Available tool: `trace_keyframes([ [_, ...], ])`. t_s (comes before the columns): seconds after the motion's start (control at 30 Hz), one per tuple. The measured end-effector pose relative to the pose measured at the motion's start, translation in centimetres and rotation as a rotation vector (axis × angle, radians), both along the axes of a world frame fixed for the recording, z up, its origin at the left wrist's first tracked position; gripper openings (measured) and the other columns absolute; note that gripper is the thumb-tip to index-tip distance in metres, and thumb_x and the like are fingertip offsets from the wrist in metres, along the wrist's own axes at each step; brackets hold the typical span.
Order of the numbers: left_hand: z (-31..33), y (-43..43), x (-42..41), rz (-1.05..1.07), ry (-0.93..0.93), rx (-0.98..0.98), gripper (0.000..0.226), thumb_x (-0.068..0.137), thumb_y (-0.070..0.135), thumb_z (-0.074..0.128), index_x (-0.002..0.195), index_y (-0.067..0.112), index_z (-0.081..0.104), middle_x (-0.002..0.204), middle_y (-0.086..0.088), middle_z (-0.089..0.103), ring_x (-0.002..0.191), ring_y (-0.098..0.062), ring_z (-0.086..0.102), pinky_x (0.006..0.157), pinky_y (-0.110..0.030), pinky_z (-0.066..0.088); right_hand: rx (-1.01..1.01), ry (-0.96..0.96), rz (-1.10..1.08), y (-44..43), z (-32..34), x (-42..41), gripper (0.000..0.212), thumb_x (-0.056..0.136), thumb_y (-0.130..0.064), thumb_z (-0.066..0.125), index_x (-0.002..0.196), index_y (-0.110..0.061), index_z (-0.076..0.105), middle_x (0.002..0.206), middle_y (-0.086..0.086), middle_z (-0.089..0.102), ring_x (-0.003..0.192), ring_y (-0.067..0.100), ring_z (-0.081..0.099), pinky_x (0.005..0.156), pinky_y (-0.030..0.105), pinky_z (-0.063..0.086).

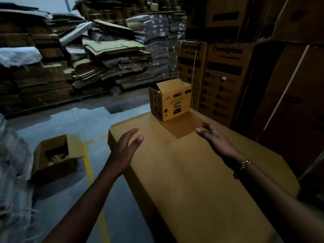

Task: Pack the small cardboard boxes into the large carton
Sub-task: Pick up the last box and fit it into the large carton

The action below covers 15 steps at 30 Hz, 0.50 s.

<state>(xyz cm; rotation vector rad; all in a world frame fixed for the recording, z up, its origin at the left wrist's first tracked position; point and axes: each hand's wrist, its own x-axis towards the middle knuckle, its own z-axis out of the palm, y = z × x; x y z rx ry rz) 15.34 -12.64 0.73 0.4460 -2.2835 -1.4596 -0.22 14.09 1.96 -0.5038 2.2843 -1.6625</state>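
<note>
we're at the reach step. left hand (126, 151) and right hand (213, 135) are both empty, fingers spread loose, over the big flat cardboard top (192, 172). small cardboard box (171, 100) stands at its far end, flaps up, untouched. next, we judge: close in on both sides, grip it, then carry it to the open carton (52, 158) on the floor, left.

Small box (171, 99) on big flat carton (201, 172) far end, open carton (54, 157) on floor left

Both arms outstretched, left hand (127, 151) and right hand (213, 135) empty, fingers spread.
</note>
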Motion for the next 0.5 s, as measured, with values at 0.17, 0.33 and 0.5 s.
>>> trace_keyframes([
  [0.17, -1.5, -8.8, -5.6, -0.029, -0.025, 0.015, 0.080, 0.068, 0.082, 0.045, 0.139, 0.044, 0.051, 0.151, 0.006, 0.046, 0.138, -0.012, 0.041, 0.111, -0.039, 0.035, -0.003, -0.029, -0.040, -8.3, -1.7, -4.8, 0.077, 0.087, -0.060, 0.061, 0.153, -0.038, 0.027, 0.162, -0.005, 0.027, 0.142, 0.018, 0.035, 0.114, 0.045, 0.033],
  [0.33, -2.0, -17.0, -12.1, -0.127, -0.074, -0.053, 0.067, 0.079, 0.073, 0.043, 0.138, 0.043, 0.050, 0.150, 0.004, 0.046, 0.135, -0.017, 0.045, 0.107, -0.041, 0.039, -0.038, -0.056, -0.137, -14.9, -3.0, -7.8, 0.076, 0.089, -0.059, 0.060, 0.154, -0.036, 0.027, 0.162, -0.005, 0.026, 0.144, 0.018, 0.032, 0.109, 0.039, 0.032],
  [0.5, -2.0, -22.4, -19.4, -0.225, -0.055, -0.012, 0.074, 0.073, 0.084, 0.043, 0.136, 0.045, 0.052, 0.146, 0.008, 0.051, 0.131, -0.014, 0.049, 0.110, -0.047, 0.042, -0.016, -0.061, -0.222, -18.9, -3.3, -10.4, 0.076, 0.090, -0.058, 0.058, 0.155, -0.035, 0.024, 0.162, -0.005, 0.025, 0.145, 0.018, 0.031, 0.108, 0.037, 0.032],
])
